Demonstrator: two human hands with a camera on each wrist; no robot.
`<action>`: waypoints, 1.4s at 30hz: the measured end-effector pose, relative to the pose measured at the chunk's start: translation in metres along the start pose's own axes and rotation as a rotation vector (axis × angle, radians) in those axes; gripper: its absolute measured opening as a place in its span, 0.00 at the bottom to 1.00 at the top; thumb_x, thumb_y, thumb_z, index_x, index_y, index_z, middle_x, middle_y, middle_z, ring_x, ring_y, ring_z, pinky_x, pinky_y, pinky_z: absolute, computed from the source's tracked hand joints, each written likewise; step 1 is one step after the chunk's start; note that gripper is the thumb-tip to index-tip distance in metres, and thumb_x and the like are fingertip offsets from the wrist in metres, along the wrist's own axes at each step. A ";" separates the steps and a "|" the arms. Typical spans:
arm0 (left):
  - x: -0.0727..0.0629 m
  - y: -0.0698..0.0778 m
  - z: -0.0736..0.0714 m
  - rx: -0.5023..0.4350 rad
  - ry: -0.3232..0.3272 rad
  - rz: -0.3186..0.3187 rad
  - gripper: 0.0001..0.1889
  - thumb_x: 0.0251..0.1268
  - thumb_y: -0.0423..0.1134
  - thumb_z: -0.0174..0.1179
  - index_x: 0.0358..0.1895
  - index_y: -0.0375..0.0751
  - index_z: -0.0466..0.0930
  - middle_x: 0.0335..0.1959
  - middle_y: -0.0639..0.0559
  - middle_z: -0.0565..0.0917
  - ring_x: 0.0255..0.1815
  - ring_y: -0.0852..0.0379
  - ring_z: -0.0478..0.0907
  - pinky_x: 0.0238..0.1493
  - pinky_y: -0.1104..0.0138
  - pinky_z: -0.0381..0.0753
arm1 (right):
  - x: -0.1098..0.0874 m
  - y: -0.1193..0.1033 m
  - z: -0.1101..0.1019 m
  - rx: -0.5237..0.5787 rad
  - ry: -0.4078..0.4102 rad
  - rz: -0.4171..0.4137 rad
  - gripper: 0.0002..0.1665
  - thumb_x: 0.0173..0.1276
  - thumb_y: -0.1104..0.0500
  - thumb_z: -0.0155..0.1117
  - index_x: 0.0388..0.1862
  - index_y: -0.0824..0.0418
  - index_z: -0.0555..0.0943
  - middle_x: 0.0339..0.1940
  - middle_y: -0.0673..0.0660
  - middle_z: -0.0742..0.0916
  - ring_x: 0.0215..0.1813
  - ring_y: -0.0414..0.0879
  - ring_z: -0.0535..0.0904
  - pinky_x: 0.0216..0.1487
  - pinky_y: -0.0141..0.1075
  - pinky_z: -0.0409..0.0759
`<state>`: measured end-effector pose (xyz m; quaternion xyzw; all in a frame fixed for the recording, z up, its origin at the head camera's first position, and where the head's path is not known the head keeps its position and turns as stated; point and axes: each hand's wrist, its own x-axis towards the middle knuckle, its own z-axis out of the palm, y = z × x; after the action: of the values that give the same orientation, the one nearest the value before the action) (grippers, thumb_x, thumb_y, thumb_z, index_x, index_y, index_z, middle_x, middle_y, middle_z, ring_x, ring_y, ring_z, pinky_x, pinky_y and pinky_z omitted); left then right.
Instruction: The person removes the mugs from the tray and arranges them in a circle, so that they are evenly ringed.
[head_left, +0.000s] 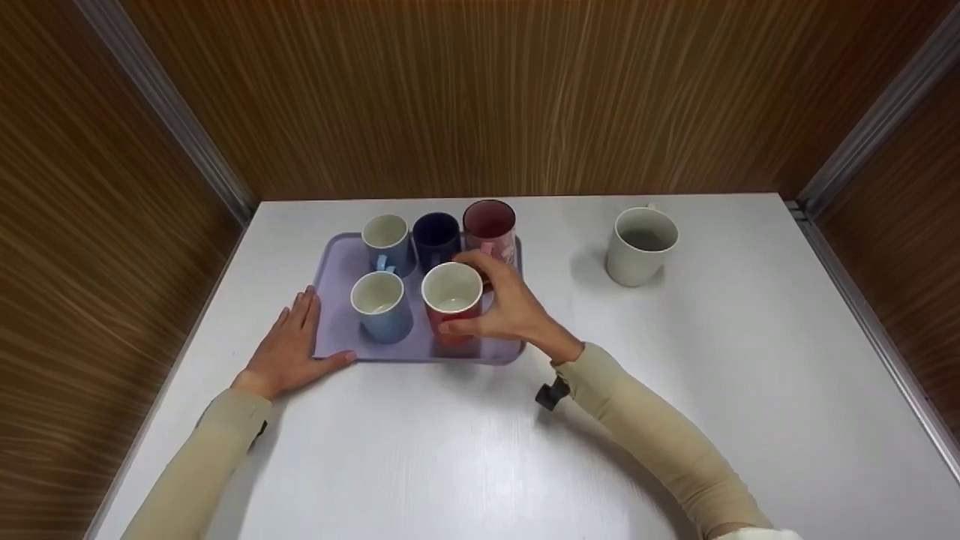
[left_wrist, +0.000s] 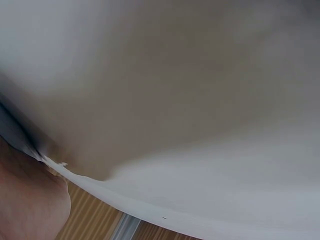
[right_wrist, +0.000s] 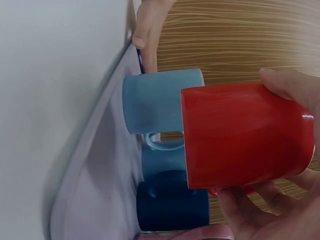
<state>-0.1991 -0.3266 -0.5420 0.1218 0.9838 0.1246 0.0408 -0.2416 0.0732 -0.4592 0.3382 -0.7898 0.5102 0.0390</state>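
My right hand (head_left: 506,304) grips a red mug (head_left: 441,316) with a white inside, thumb and fingers round its sides. In the right wrist view the mug's base is lifted off the lilac tray (head_left: 341,281). Left of it a light blue mug (head_left: 386,324) stands upright on the tray. Behind them, also on the tray, are another blue mug (head_left: 401,259), a dark blue mug (head_left: 436,244) and a pink mug (head_left: 491,225). My left hand (head_left: 289,356) rests at the tray's left edge and front-left corner, fingers straight; the left wrist view barely shows it.
A white mug (head_left: 630,264) stands on the white table (head_left: 420,450) to the right of the tray, its handle pointing back. Wood-patterned panels (head_left: 480,105) close off the back and both sides, with metal strips (head_left: 172,112) at the corners.
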 end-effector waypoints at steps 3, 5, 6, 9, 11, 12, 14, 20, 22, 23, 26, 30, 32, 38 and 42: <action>0.000 0.000 0.000 -0.006 -0.004 0.000 0.68 0.65 0.79 0.57 0.86 0.28 0.39 0.89 0.33 0.39 0.90 0.34 0.38 0.88 0.40 0.44 | -0.003 -0.003 -0.009 0.005 0.014 -0.020 0.55 0.42 0.47 0.94 0.68 0.61 0.78 0.59 0.55 0.87 0.55 0.49 0.86 0.55 0.47 0.88; 0.001 0.000 -0.001 -0.008 -0.004 0.001 0.67 0.65 0.79 0.58 0.86 0.27 0.39 0.89 0.33 0.39 0.90 0.34 0.38 0.88 0.40 0.44 | -0.006 -0.006 -0.015 0.009 0.022 -0.030 0.54 0.42 0.47 0.94 0.68 0.60 0.79 0.58 0.54 0.88 0.55 0.48 0.85 0.54 0.48 0.88; 0.001 0.000 -0.001 -0.008 -0.003 0.003 0.67 0.65 0.79 0.58 0.86 0.27 0.39 0.89 0.33 0.39 0.90 0.34 0.38 0.88 0.40 0.44 | -0.007 -0.007 -0.019 0.009 0.027 -0.033 0.54 0.42 0.47 0.94 0.67 0.59 0.79 0.58 0.53 0.88 0.55 0.48 0.85 0.53 0.48 0.88; 0.001 -0.001 -0.001 -0.004 0.003 0.005 0.67 0.66 0.78 0.58 0.86 0.27 0.40 0.89 0.33 0.40 0.90 0.34 0.38 0.88 0.40 0.44 | -0.012 -0.011 -0.029 0.007 0.044 -0.038 0.53 0.42 0.46 0.94 0.67 0.57 0.80 0.58 0.51 0.88 0.56 0.47 0.85 0.52 0.47 0.88; 0.000 0.000 -0.001 -0.003 0.009 0.008 0.67 0.66 0.78 0.58 0.86 0.26 0.40 0.89 0.32 0.40 0.90 0.33 0.39 0.87 0.40 0.44 | -0.016 -0.013 -0.037 0.012 0.057 -0.043 0.52 0.42 0.46 0.94 0.67 0.55 0.80 0.58 0.49 0.88 0.56 0.47 0.84 0.51 0.46 0.87; 0.000 0.000 -0.002 -0.002 0.012 0.008 0.67 0.66 0.77 0.58 0.86 0.26 0.41 0.89 0.32 0.40 0.90 0.33 0.39 0.87 0.39 0.44 | -0.018 -0.014 -0.040 0.013 0.064 -0.044 0.51 0.42 0.47 0.94 0.67 0.55 0.80 0.58 0.49 0.88 0.55 0.47 0.85 0.51 0.46 0.87; 0.000 0.001 -0.002 -0.002 0.018 0.007 0.66 0.66 0.77 0.59 0.85 0.25 0.41 0.89 0.31 0.41 0.90 0.33 0.39 0.87 0.39 0.45 | -0.022 -0.016 -0.048 0.010 0.078 -0.041 0.50 0.42 0.48 0.94 0.66 0.55 0.81 0.57 0.49 0.88 0.54 0.47 0.85 0.49 0.45 0.86; 0.001 0.002 -0.001 -0.001 0.015 -0.001 0.67 0.66 0.77 0.58 0.86 0.26 0.41 0.89 0.32 0.41 0.90 0.33 0.39 0.87 0.40 0.45 | -0.038 -0.016 -0.073 -0.018 0.125 -0.004 0.52 0.39 0.57 0.94 0.66 0.64 0.80 0.53 0.60 0.90 0.53 0.57 0.85 0.47 0.43 0.84; 0.001 0.003 -0.001 0.000 0.012 -0.001 0.67 0.65 0.78 0.58 0.86 0.27 0.41 0.89 0.32 0.41 0.90 0.33 0.39 0.87 0.40 0.45 | -0.044 -0.016 -0.082 -0.025 0.138 0.012 0.52 0.38 0.60 0.93 0.66 0.68 0.79 0.53 0.64 0.89 0.53 0.60 0.85 0.47 0.42 0.84; 0.001 0.003 -0.001 -0.001 0.013 -0.002 0.67 0.65 0.78 0.58 0.86 0.27 0.41 0.89 0.32 0.41 0.90 0.33 0.39 0.87 0.39 0.45 | -0.048 -0.015 -0.087 -0.031 0.143 0.020 0.53 0.38 0.61 0.93 0.66 0.69 0.79 0.53 0.64 0.89 0.53 0.60 0.84 0.47 0.40 0.84; 0.000 0.003 -0.001 -0.002 0.020 0.000 0.67 0.65 0.78 0.58 0.86 0.27 0.41 0.89 0.32 0.42 0.90 0.32 0.40 0.87 0.39 0.45 | -0.057 -0.013 -0.100 -0.054 0.157 0.037 0.52 0.40 0.60 0.92 0.67 0.66 0.78 0.54 0.60 0.89 0.54 0.53 0.84 0.49 0.35 0.84; 0.000 0.003 -0.001 -0.006 0.019 0.001 0.67 0.65 0.78 0.58 0.86 0.27 0.41 0.89 0.32 0.41 0.90 0.32 0.40 0.87 0.39 0.45 | -0.069 -0.009 -0.117 -0.077 0.176 0.039 0.51 0.42 0.57 0.92 0.67 0.61 0.79 0.55 0.53 0.89 0.55 0.46 0.84 0.52 0.33 0.84; 0.000 0.002 -0.001 -0.005 0.013 -0.001 0.67 0.65 0.78 0.58 0.86 0.27 0.41 0.89 0.32 0.41 0.90 0.32 0.39 0.87 0.39 0.45 | -0.074 -0.009 -0.124 -0.081 0.183 0.038 0.50 0.44 0.56 0.92 0.67 0.60 0.79 0.56 0.52 0.89 0.55 0.46 0.84 0.54 0.35 0.84; -0.001 0.002 -0.001 -0.006 0.001 -0.004 0.67 0.65 0.78 0.58 0.86 0.27 0.40 0.89 0.33 0.40 0.90 0.33 0.38 0.88 0.40 0.43 | -0.088 -0.008 -0.145 -0.119 0.210 0.076 0.49 0.46 0.59 0.90 0.68 0.61 0.78 0.58 0.53 0.88 0.57 0.47 0.83 0.56 0.32 0.83; -0.001 0.001 -0.001 -0.004 -0.005 -0.007 0.67 0.65 0.79 0.57 0.86 0.27 0.39 0.89 0.33 0.39 0.90 0.34 0.38 0.88 0.40 0.43 | -0.096 -0.007 -0.164 -0.146 0.232 0.082 0.49 0.45 0.62 0.90 0.68 0.61 0.78 0.58 0.54 0.88 0.55 0.46 0.83 0.54 0.28 0.82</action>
<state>-0.1980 -0.3262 -0.5406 0.1188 0.9839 0.1262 0.0439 -0.2101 0.2554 -0.4146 0.2404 -0.8282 0.4883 0.1338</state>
